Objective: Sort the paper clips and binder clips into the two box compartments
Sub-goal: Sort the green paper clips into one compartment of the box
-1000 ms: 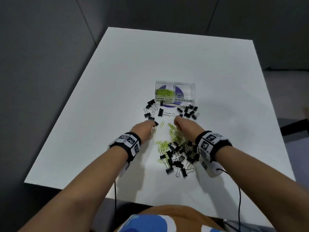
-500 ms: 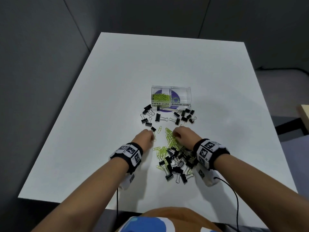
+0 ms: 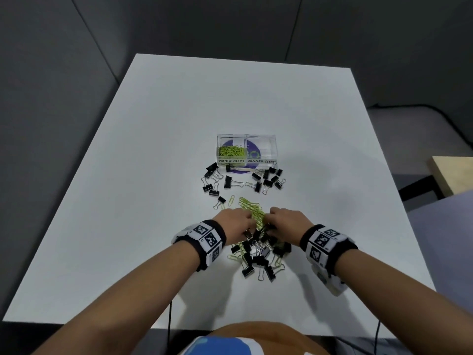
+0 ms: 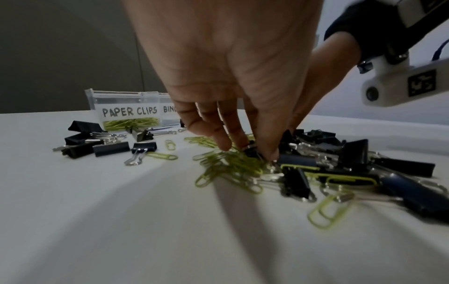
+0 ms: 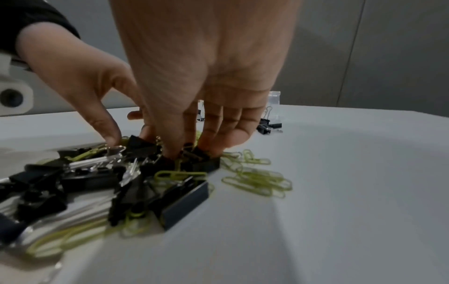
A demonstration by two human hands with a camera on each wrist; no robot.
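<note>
Head view shows the clear box (image 3: 247, 151) standing on the white worktop (image 3: 153, 175) beyond my hands, with two handwritten labels on its front: "PAPER CLIPS" on the left compartment and "BINDER CLIPS" on the right, the last letters hard to read. The left wrist view shows "PAPER CLIPS" plainly and only "BIN" of the other word before my fingers cover it. Green paper clips (image 3: 231, 151) already lie in the left compartment; what the right one holds I cannot tell.

My left hand (image 3: 234, 222) and right hand (image 3: 288, 222) reach down, fingers pointing into the mixed pile (image 3: 258, 249) of black binder clips and green paper clips near me. On the left hand, thumb and fingertips (image 4: 271, 153) close together among the clips, but what they pinch I cannot tell. On the right hand the fingertips (image 5: 170, 151) bunch onto a black binder clip (image 5: 199, 158), pinching at it, with loose paper clips (image 5: 255, 176) just beside.

Between pile and box lies a scatter of separate binder clips (image 3: 267, 179), some touching the box front, and a single paper clip (image 3: 231, 200). Both wrists wear black bands with square black-and-white marker tags (image 3: 206, 235). Grey walls surround the worktop; a pale wooden corner (image 3: 453, 175) shows far right.
</note>
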